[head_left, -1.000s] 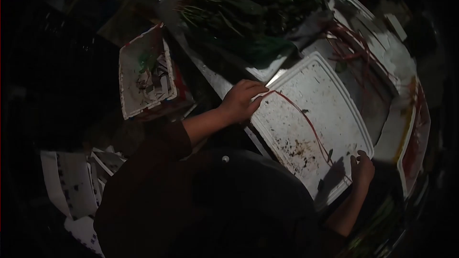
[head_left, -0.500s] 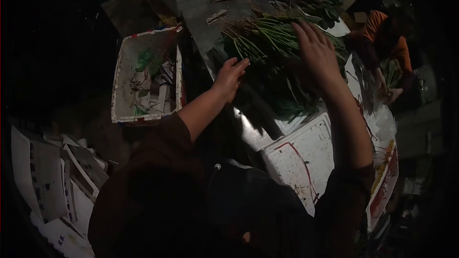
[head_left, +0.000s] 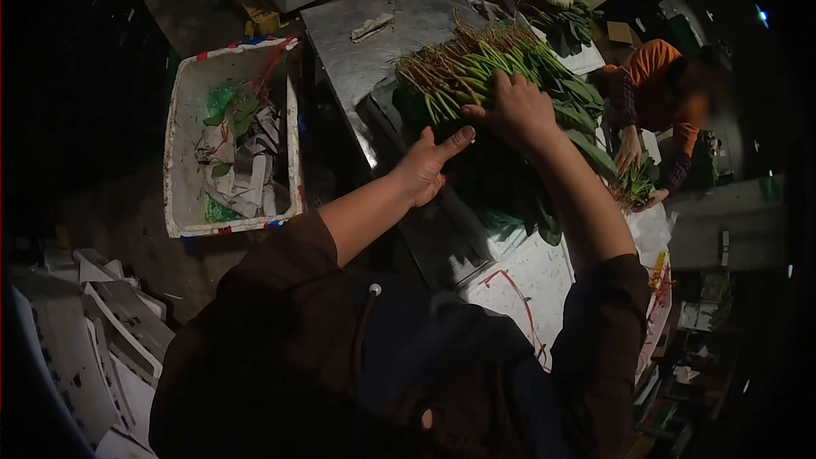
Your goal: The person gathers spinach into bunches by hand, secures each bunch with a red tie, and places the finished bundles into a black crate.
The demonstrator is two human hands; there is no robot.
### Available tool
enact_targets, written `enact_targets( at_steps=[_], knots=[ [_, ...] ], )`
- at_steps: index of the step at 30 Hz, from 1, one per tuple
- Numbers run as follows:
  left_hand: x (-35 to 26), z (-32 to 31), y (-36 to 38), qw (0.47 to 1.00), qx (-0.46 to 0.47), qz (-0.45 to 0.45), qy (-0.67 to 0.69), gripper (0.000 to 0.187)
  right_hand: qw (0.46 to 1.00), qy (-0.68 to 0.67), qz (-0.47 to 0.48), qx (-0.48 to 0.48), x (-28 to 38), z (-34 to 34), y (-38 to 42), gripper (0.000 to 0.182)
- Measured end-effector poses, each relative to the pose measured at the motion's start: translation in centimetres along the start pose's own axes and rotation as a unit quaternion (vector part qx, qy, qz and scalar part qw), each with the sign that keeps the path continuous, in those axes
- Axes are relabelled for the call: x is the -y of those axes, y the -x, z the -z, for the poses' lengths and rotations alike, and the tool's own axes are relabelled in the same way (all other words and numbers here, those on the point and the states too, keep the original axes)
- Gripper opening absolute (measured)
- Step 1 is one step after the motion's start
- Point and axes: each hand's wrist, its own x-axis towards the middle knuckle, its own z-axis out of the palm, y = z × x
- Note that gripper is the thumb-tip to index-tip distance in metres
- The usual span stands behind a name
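The heap of leafy greens (head_left: 557, 89) spread over the metal table (head_left: 336, 30). At its stems, the right hand (head_left: 520, 112) had a grip too obscured to tell; just beside the heap, the left hand (head_left: 421, 172) held its grip spread, thumb raised.

The bin (head_left: 172, 153) stands left of the table (head_left: 340, 34), the lid (head_left: 544, 270) before the greens (head_left: 476, 76).
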Motion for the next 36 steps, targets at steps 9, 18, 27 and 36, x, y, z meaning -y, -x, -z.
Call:
enact_targets(
  at_steps=[9,18,27,36],
  knots=[
    [0.1,-1.7,0.9,0.983,0.15,-0.103,-0.029,0.082,0.972,-0.174,0.067,0.14,-0.1,2.2,1.7,0.059],
    [-1.1,-3.5,1.2,0.998,-0.064,0.009,0.028,0.125,0.999,-0.02,-0.029,-0.038,-3.9,-0.6,-7.8,0.099],
    [2.1,-2.4,-0.2,0.991,-0.064,-0.103,0.06,0.076,0.977,-0.183,-0.034,0.102,-4.0,-1.4,-6.5,0.107],
    [0.4,-0.4,1.2,0.971,0.041,-0.061,0.227,0.033,0.988,-0.092,-0.024,0.121,-4.3,-3.1,-6.8,0.109]
  ],
)
